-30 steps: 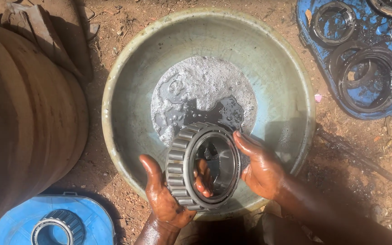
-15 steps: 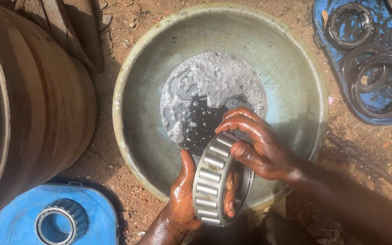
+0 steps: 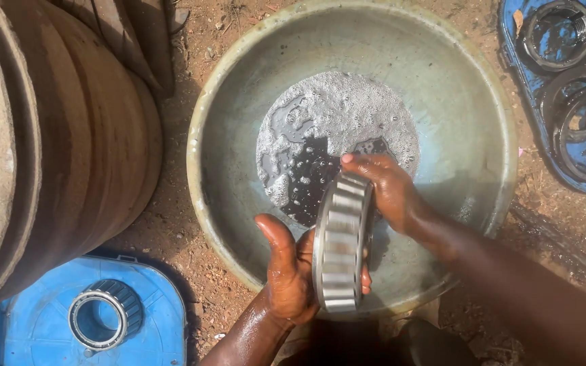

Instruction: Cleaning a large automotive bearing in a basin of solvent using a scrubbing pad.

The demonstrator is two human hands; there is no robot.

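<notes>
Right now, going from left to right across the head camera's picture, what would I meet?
Rusty drum → blue tray with a smaller roller bearing → left hand → large roller bearing held on edge over the basin → right hand → blue tray of dark rings.

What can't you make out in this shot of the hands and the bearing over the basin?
Head view:
- Bearing: turned edge-on and motion-blurred, so its bore and far face are hidden.
- Left hand: fingers mostly behind the bearing.
- Right hand: palm hidden behind the bearing.
- Basin: bottom hidden under foam and dark liquid.
- Rings on the blue tray: cut off by the right edge.
</notes>
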